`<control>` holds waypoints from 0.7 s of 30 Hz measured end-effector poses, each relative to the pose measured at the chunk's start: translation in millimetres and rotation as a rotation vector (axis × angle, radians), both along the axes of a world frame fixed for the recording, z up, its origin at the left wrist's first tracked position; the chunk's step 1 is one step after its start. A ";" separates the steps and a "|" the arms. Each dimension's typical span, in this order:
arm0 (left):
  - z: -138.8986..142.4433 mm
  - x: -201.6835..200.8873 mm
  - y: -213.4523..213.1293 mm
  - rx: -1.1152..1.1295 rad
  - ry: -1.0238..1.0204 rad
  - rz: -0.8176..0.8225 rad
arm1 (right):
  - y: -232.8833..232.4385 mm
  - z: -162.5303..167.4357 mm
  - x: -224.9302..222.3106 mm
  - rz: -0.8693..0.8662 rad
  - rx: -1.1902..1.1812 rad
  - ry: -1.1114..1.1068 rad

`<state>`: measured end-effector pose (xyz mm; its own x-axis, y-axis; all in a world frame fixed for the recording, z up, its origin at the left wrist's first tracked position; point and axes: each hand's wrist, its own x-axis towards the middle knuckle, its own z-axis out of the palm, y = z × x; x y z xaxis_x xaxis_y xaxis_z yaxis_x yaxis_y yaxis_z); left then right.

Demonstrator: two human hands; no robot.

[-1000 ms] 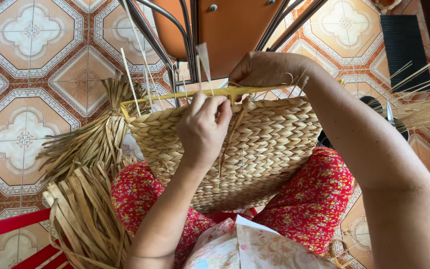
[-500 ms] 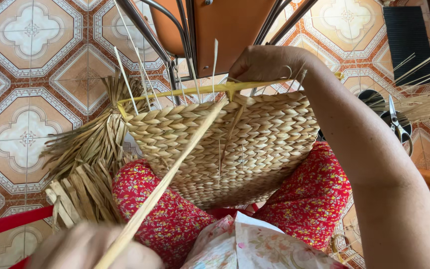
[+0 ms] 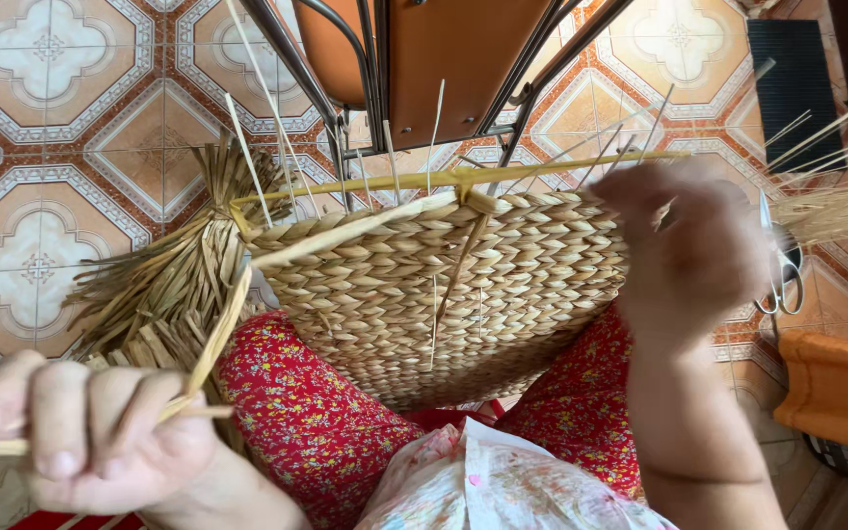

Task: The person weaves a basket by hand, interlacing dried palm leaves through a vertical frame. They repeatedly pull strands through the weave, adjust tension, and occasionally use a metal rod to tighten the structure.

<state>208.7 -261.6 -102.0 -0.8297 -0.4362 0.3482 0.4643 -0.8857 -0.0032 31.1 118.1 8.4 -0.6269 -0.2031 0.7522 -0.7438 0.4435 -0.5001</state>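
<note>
A half-woven straw basket (image 3: 444,294) rests on my lap, its rim a yellow frame with thin upright stakes. My left hand (image 3: 90,432) is at the lower left, fisted around a long flat straw strand (image 3: 238,314) that runs up and loops back to the basket's rim. My right hand (image 3: 689,245) is blurred at the basket's right edge, fingers curled against the rim. Whether it grips the rim I cannot tell.
A bundle of dried straw strips (image 3: 159,285) lies on the patterned tile floor (image 3: 41,128) to the left. A chair with metal legs (image 3: 424,69) stands just beyond the basket. Scissors (image 3: 782,265) and loose straw (image 3: 836,206) lie at the right, beside an orange object (image 3: 836,393).
My left hand left the basket's rim and pulled the strand down toward the lower left, drawing it taut. My right hand slid from the top of the rim to the right edge.
</note>
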 end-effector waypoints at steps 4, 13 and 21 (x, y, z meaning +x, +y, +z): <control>-15.0 26.7 -40.6 -0.200 -0.223 0.095 | -27.2 -52.2 7.8 -0.008 0.171 -0.092; 0.3 32.0 -30.7 -0.669 -0.778 0.355 | -54.5 -79.7 6.8 -0.051 0.280 0.054; 27.3 -19.4 23.2 -1.677 -1.024 1.161 | -12.7 -109.2 13.5 0.156 -0.523 -0.547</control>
